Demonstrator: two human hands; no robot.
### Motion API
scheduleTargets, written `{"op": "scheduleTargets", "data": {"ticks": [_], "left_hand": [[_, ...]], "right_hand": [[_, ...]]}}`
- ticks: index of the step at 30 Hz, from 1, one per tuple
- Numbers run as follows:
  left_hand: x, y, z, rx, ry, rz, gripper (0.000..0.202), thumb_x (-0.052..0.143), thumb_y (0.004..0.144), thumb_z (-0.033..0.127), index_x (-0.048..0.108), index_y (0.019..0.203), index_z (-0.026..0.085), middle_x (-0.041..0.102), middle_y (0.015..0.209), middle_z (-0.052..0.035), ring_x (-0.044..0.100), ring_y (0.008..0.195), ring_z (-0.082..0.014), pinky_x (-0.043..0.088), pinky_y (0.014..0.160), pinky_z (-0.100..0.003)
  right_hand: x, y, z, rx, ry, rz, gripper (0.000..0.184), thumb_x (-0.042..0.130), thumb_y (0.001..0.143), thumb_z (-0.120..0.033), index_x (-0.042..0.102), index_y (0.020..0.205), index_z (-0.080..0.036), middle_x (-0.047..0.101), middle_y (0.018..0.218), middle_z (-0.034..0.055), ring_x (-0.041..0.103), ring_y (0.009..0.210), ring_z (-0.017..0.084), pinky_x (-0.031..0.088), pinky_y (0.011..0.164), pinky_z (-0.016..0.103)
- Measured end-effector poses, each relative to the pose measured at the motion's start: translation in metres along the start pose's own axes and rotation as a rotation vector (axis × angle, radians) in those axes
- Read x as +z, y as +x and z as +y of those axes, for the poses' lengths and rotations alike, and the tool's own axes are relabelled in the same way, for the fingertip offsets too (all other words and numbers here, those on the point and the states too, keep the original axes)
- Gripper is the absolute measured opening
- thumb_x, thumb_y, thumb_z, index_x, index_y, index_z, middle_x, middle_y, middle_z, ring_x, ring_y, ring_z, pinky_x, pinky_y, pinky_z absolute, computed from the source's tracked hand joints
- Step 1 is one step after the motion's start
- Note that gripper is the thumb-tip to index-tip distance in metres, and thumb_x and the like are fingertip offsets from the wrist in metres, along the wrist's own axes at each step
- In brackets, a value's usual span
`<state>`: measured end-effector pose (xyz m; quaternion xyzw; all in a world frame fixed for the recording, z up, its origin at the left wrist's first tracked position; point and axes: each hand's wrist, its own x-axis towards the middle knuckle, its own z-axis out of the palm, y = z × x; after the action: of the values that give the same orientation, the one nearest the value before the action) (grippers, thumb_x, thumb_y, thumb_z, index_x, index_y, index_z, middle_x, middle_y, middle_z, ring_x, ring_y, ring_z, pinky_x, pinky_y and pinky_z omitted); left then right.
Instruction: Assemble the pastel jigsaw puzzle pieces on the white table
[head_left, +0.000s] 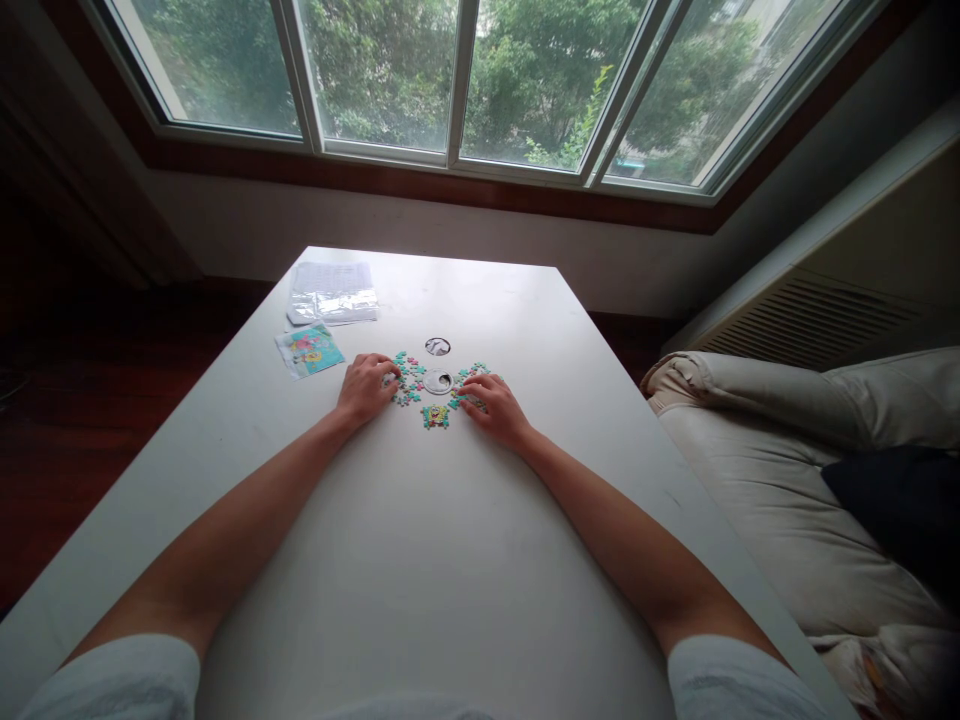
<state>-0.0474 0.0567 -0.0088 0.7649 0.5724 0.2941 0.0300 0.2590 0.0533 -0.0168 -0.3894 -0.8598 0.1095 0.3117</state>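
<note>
My left hand [367,388] rests on the table at the left edge of a scatter of small jigsaw pieces [409,378]. Its fingers are bent and slightly apart, with the tips at the pieces. On the other side, my right hand [496,410] reaches over more jigsaw pieces [474,373], its fingers spread and touching some of them. Between the hands, nearer to me, lies a small joined section of puzzle [435,417] with a yellow cartoon figure. A round silvery tin [433,382] sits between the two groups of pieces. No piece is visibly lifted.
A round, shiny lid-like disc [437,346] lies beyond the tin. At the left are a colourful picture sheet [310,349] and a clear plastic bag with paper [332,292]. The white table [420,560] stands before a window, with a pale sofa [750,490] on the right.
</note>
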Motion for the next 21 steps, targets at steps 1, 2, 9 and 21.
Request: {"op": "scheduleTargets", "data": {"ticks": [1,2,9,21], "left_hand": [[-0.0009,0.0001,0.0011,0.0,-0.002,-0.002,0.016,0.063,0.083,0.024,0.076,0.092,0.026,0.068,0.115,-0.0058,0.054,0.115,-0.029,0.044,0.105,-0.047],[-0.0015,0.0003,0.002,0.002,-0.003,-0.005,0.016,0.063,0.083,0.023,0.076,0.091,0.026,0.068,0.115,-0.0058,0.054,0.115,-0.0289,0.044,0.105,-0.047],[-0.0007,0.001,0.0026,-0.002,-0.026,-0.015,0.015,0.06,0.083,0.022,0.075,0.089,0.025,0.068,0.115,-0.0057,0.054,0.114,-0.0279,0.044,0.104,-0.046],[0.0022,0.0003,0.0043,0.014,-0.02,0.003,0.013,0.062,0.083,0.023,0.07,0.092,0.025,0.07,0.108,-0.0067,0.056,0.111,-0.0299,0.045,0.099,-0.047]], "right_hand": [[0.0001,0.0001,-0.0001,0.0,0.001,0.0,0.019,0.061,0.095,-0.035,0.073,0.109,-0.029,0.067,0.117,0.0075,0.056,0.116,0.027,0.045,0.102,0.048],[0.0001,0.0002,-0.0001,0.001,0.003,-0.001,0.02,0.061,0.095,-0.035,0.073,0.11,-0.029,0.067,0.117,0.0075,0.056,0.116,0.027,0.045,0.102,0.048],[0.0007,0.0001,0.001,0.009,0.0,-0.001,0.019,0.061,0.095,-0.034,0.073,0.11,-0.029,0.067,0.118,0.007,0.055,0.118,0.027,0.045,0.102,0.047],[-0.0013,-0.0001,-0.0003,0.009,-0.004,-0.018,0.019,0.06,0.096,-0.034,0.073,0.109,-0.029,0.067,0.118,0.0071,0.056,0.117,0.027,0.044,0.102,0.047]]}}
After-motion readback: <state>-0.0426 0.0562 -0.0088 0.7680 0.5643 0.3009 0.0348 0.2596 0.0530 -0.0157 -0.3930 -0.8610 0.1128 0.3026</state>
